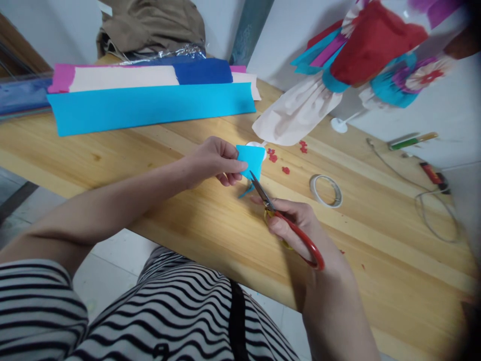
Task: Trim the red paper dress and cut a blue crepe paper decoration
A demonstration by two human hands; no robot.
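Above the table point(203, 225), between its near and far edges, our left hand point(214, 161) pinches the small turquoise paper point(254, 157) by its left side, while our right hand point(300, 213) grips the scissors point(262, 193), blades slanting leftward and away from us to its lower part.

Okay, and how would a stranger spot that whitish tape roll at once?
On the pale wooden table, find the small red cut-outs. Right of them in view lies a whitish, ring-shaped roll of tape. Its solid, closed band sets it apart from the thin grey cable looping beyond.
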